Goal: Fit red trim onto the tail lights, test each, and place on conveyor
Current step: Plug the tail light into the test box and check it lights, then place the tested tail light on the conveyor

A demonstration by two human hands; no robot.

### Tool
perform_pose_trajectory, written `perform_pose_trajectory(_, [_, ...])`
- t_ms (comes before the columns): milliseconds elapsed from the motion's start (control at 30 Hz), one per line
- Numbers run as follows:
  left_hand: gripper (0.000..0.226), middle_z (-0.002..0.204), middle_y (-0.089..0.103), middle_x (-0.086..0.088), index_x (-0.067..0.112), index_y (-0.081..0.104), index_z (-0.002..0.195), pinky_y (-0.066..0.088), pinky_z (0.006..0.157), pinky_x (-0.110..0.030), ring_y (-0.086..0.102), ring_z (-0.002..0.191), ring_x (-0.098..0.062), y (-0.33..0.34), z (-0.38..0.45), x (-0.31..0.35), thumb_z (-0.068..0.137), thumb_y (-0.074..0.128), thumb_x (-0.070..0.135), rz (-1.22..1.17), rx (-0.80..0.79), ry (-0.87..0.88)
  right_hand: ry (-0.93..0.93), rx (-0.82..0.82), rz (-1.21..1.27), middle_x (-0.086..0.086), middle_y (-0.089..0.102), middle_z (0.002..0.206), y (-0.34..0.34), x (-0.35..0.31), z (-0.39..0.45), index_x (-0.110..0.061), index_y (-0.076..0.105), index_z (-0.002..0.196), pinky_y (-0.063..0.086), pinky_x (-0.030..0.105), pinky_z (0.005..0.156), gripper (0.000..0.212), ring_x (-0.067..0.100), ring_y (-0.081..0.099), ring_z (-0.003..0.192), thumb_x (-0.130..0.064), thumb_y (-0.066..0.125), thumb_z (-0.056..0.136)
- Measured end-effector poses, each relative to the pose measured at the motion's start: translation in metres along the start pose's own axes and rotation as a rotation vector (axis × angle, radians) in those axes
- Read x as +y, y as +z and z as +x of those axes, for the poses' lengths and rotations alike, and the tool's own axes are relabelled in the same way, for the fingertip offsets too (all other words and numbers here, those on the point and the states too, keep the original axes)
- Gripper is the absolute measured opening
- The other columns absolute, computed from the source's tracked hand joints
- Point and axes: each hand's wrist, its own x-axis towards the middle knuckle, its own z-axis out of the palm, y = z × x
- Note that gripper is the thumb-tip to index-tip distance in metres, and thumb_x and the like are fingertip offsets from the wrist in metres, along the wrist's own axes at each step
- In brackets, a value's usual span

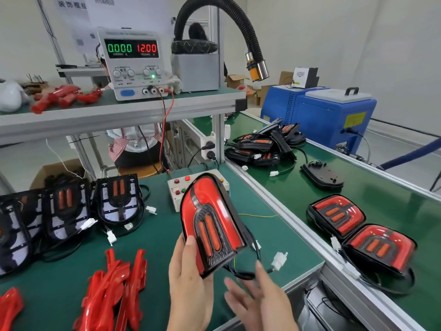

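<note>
At far left I see untrimmed tail lights (69,209) lying in a row on the green bench (155,235), their white plugs beside them. In front of them lies a pile of loose red trim pieces (114,287). Above, on the shelf, the power supply (133,65) reads 0.000 and 12.00.

At centre, the left hand (188,280) grips the trimmed tail light (210,223) by its lower left edge, thumb on the face, holding it tilted above the bench in front of the button box (176,189). Its white connector (279,260) hangs free on the lead.

The right hand (260,297) is spread, fingers relaxed, just below the lead, holding nothing.

At right, two finished lights (358,232) lie on the conveyor (381,199).
</note>
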Motion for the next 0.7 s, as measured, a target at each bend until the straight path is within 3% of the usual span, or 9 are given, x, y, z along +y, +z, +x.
perform_pose_trajectory(67, [0.023, 0.108, 0.078, 0.002, 0.017, 0.073, 0.118, 0.060, 0.069, -0.023, 0.076, 0.097, -0.012, 0.008, -0.004, -0.004, 0.101, 0.058, 0.018, 0.143, -0.025, -0.038, -0.117, -0.156, 0.061, 0.028, 0.067, 0.114, 0.000, -0.003, 0.000, -0.002, 0.058, 0.109, 0.055, 0.045, 0.068, 0.026, 0.036, 0.072, 0.071, -0.026, 0.052, 0.103])
perform_pose_trajectory(167, [0.029, 0.121, 0.074, -0.003, 0.032, 0.071, 0.125, 0.060, 0.087, -0.032, 0.071, 0.112, -0.020, 0.002, -0.004, -0.007, 0.096, 0.064, 0.032, 0.466, -0.115, -0.016, -0.257, -0.137, -0.035, 0.023, 0.072, 0.112, -0.003, -0.019, 0.008, -0.007, 0.061, 0.124, 0.058, 0.046, 0.062, 0.052, 0.038, 0.073, 0.080, -0.050, 0.049, 0.099])
perform_pose_trajectory(233, [0.029, 0.125, 0.073, 0.002, 0.039, 0.068, 0.127, 0.055, 0.097, -0.039, 0.069, 0.117, -0.018, -0.001, -0.003, -0.006, 0.100, 0.060, 0.033, 0.570, -0.186, 0.012, -0.244, -0.204, -0.129, 0.018, 0.075, 0.109, -0.010, -0.030, 0.008, -0.015, 0.063, 0.123, 0.060, 0.048, 0.071, 0.068, 0.040, 0.073, 0.096, -0.070, 0.049, 0.084])
perform_pose_trajectory(333, [0.035, 0.123, 0.073, 0.011, 0.048, 0.067, 0.124, 0.049, 0.101, -0.041, 0.068, 0.116, -0.011, 0.001, -0.001, -0.009, 0.105, 0.052, 0.023, 0.736, -0.236, 0.007, -0.282, -0.256, -0.343, 0.016, 0.076, 0.105, -0.025, -0.045, -0.003, -0.018, 0.061, 0.124, 0.060, 0.051, 0.078, 0.072, 0.039, 0.074, 0.094, -0.064, 0.064, 0.069])
perform_pose_trajectory(400, [0.036, 0.120, 0.073, 0.019, 0.051, 0.067, 0.122, 0.049, 0.098, -0.033, 0.068, 0.110, 0.000, 0.010, -0.003, -0.008, 0.103, 0.054, 0.024, 0.842, -0.276, 0.016, -0.331, -0.248, -0.486, 0.011, 0.077, 0.102, -0.035, -0.057, -0.014, -0.020, 0.065, 0.114, 0.060, 0.050, 0.084, 0.071, 0.034, 0.074, 0.095, -0.070, 0.076, 0.064])
perform_pose_trajectory(500, [0.038, 0.115, 0.071, 0.022, 0.057, 0.063, 0.115, 0.045, 0.082, -0.007, 0.061, 0.099, 0.021, 0.026, -0.010, -0.014, 0.099, 0.060, 0.023, 0.999, -0.360, 0.059, -0.386, -0.218, -0.688, -0.008, 0.075, 0.089, -0.052, -0.072, -0.033, -0.034, 0.067, 0.088, 0.057, 0.025, 0.081, 0.056, 0.001, 0.071, 0.087, -0.084, 0.064, 0.065])
perform_pose_trajectory(567, [0.041, 0.118, 0.070, 0.015, 0.050, 0.066, 0.117, 0.044, 0.077, 0.000, 0.062, 0.101, 0.016, 0.034, -0.015, -0.023, 0.097, 0.064, 0.014, 1.071, -0.412, 0.120, -0.463, -0.186, -0.793, -0.011, 0.074, 0.103, -0.065, -0.080, -0.044, -0.044, 0.067, 0.099, 0.048, 0.026, 0.096, 0.060, -0.002, 0.067, 0.098, -0.093, 0.054, 0.067])
perform_pose_trajectory(633, [0.043, 0.123, 0.070, 0.009, 0.040, 0.067, 0.126, 0.046, 0.083, -0.003, 0.063, 0.111, 0.002, 0.043, -0.021, -0.031, 0.096, 0.064, 0.010, 1.081, -0.503, 0.119, -0.509, -0.177, -0.764, -0.016, 0.071, 0.114, -0.078, -0.084, -0.053, -0.054, 0.064, 0.110, 0.042, 0.027, 0.102, 0.048, -0.001, 0.064, 0.108, -0.085, 0.055, 0.076])
perform_pose_trajectory(700, [0.045, 0.120, 0.068, 0.017, 0.045, 0.063, 0.127, 0.044, 0.083, -0.008, 0.061, 0.113, 0.000, 0.057, -0.025, -0.040, 0.097, 0.063, 0.012, 1.109, -0.602, 0.093, -0.485, -0.186, -0.634, -0.018, 0.071, 0.119, -0.094, -0.089, -0.060, -0.054, 0.067, 0.113, 0.043, 0.034, 0.106, 0.041, 0.002, 0.064, 0.115, -0.074, 0.064, 0.077])
